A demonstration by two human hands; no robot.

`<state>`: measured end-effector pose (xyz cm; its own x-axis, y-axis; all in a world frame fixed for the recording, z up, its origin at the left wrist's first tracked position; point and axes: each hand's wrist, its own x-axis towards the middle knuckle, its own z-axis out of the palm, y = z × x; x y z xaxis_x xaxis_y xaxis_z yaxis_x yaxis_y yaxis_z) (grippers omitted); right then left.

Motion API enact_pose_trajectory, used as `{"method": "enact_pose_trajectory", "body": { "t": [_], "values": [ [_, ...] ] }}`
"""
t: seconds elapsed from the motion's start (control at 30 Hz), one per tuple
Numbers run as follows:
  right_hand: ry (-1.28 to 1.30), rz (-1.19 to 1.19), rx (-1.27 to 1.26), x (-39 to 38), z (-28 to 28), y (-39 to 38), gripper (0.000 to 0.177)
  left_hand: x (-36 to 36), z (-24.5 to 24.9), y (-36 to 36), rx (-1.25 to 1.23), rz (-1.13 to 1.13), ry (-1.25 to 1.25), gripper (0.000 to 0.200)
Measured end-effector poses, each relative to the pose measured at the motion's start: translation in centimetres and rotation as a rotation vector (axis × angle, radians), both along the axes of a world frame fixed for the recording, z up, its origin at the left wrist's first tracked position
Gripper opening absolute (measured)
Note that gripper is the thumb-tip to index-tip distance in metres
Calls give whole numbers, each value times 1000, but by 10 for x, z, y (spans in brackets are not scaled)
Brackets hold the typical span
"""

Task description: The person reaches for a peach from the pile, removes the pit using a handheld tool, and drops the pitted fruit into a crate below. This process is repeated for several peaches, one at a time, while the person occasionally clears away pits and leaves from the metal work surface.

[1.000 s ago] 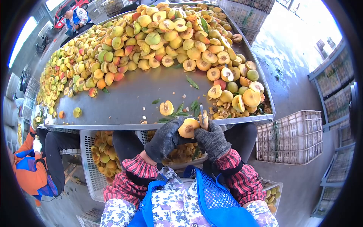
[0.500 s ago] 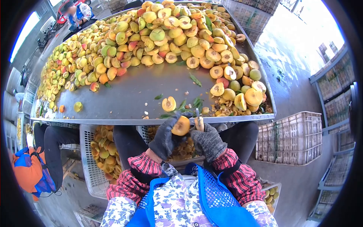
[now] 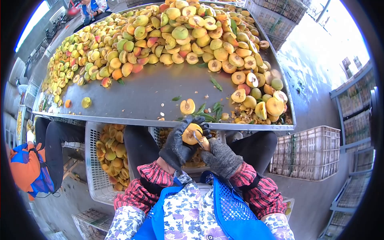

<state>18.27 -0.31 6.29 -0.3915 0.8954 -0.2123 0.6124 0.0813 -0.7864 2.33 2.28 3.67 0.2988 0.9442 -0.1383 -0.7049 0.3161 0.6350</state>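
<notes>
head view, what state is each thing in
left hand: gloved, gripping held peach half
right hand: gloved, gripping hand tool
held peach half: cut open
hand tool: tip at cut face
metal table: partly covered in peaches
loose peach half: cut side up
crate by left knee: peach-filled

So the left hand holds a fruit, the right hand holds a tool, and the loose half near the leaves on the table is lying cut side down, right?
Not quite: the head view shows the loose half near the leaves on the table lying cut side up. The left hand does hold a fruit, and the right hand a tool.
</notes>
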Motion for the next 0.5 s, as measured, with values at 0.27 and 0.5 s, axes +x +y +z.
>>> {"method": "enact_pose_trajectory", "body": {
  "t": [0.27, 0.5],
  "values": [
    [-78, 9, -33, -11, -16, 0, 34, -3, -19, 2, -289, -21, -356, 30],
    [-13, -37, -183, -18, -26, 0, 33, 3, -27, -5, 196, 113, 475, 33]
  ]
}}
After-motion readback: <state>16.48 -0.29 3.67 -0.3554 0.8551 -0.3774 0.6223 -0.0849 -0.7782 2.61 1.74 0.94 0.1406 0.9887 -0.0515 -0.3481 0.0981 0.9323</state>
